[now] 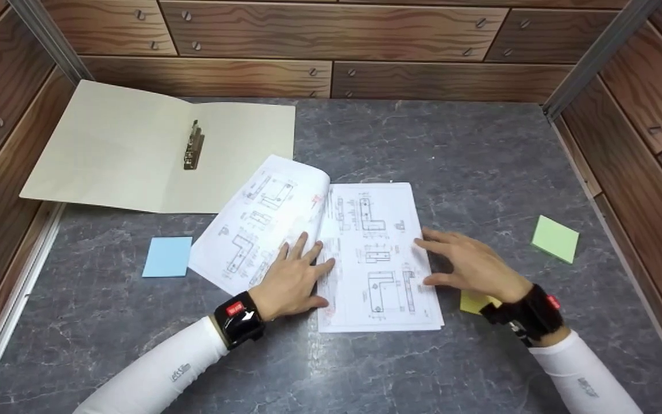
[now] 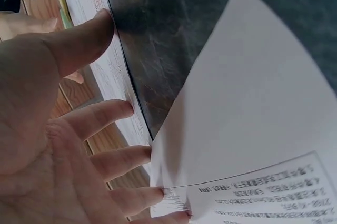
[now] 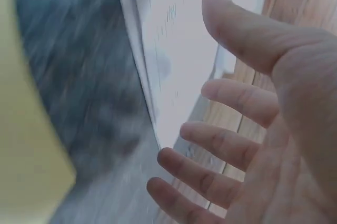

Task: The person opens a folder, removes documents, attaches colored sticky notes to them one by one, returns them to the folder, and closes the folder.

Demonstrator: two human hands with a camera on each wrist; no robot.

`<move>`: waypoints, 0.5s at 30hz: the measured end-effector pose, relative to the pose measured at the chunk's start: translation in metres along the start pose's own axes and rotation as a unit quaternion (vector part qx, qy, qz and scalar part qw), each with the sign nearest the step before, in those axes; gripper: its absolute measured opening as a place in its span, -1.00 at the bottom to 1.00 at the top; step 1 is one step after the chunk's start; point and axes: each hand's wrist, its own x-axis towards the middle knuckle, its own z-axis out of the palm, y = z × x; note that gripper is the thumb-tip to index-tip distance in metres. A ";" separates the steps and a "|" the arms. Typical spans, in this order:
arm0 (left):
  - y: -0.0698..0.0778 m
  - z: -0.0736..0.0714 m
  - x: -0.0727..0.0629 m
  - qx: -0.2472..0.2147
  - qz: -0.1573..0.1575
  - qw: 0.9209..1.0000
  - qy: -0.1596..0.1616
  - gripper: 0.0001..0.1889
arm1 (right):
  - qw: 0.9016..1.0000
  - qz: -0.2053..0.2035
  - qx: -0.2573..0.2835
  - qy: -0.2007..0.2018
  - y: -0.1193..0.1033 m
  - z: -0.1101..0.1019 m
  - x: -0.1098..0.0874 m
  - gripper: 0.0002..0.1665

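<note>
Clip (image 1: 194,152) on folder (image 1: 107,149), folder behind-left of drawing sheets (image 1: 391,244), one notepad (image 1: 168,257) left, two notepads (image 1: 555,239) right

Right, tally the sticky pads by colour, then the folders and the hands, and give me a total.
Blue sticky pad: 1
Green sticky pad: 1
Yellow sticky pad, partly hidden: 1
Folder: 1
Left hand and right hand: 2
Total: 6
</note>
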 end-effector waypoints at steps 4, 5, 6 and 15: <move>0.001 -0.001 0.000 0.000 -0.002 1.000 -0.001 -0.09 | 0.999 0.033 0.017 -0.001 0.019 -0.010 -0.019 0.03; 0.001 -0.001 0.000 -0.001 -0.002 1.000 -0.002 -0.09 | 0.999 0.041 0.020 -0.001 0.024 -0.011 -0.024 0.04; 0.001 -0.001 0.000 -0.002 -0.003 1.000 -0.003 -0.09 | 0.999 0.045 0.021 0.002 0.030 -0.013 -0.029 0.06; 0.001 0.000 0.001 -0.006 -0.004 1.000 -0.003 -0.09 | 0.995 0.096 0.028 -0.011 0.053 -0.008 -0.057 0.21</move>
